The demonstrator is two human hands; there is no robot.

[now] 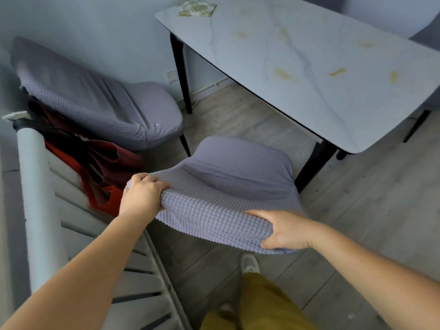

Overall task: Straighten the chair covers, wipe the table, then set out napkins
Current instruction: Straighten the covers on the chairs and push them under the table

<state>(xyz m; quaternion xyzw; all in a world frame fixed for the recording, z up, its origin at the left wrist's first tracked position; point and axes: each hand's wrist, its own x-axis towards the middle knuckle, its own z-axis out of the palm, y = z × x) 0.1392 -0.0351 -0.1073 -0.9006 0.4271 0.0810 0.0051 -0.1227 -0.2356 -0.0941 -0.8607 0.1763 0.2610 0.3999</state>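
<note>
A chair in a lilac waffle-textured cover [228, 184] stands right in front of me, its backrest nearest. My left hand [142, 194] grips the cover at the backrest's left top corner. My right hand [283, 229] grips the cover at the right side of the backrest, thumb underneath. A second covered chair [95, 103] stands at the left by the wall. The white marble table [309, 75] at the upper right has several yellowish smears on it. A patterned green-and-white napkin [197, 8] lies at its far corner.
Red and dark fabric [102, 167] is piled between the left chair and a grey slatted frame [133, 277] at the lower left. A wall socket [172, 76] sits low on the wall. My yellow trouser leg and white shoe [250, 263] are below the chair.
</note>
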